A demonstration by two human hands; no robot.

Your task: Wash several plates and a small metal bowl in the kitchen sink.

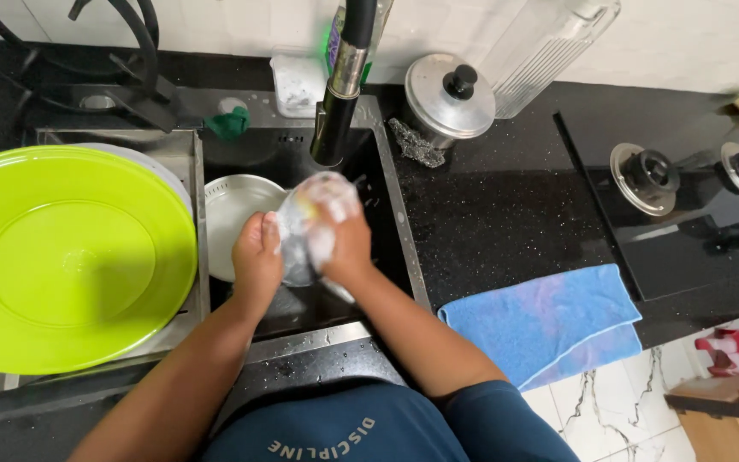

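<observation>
Over the dark sink basin [387, 214], the left hand [256, 257] grips one side of a clear, soapy drinking glass [301, 227], fingers curled on it. The right hand [345, 244] wraps the other side, foam-covered, possibly pressing a sponge. A round steel plate [233, 210] lies below; a lime-green plastic plate [62, 257] rests left.

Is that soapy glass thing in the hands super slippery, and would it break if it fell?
Probably slippery: the clear glass is covered in suds, and the left hand and right hand both grip it. It looks like thin clear glass, so it would likely crack if it dropped into the sink. It seems light.
</observation>
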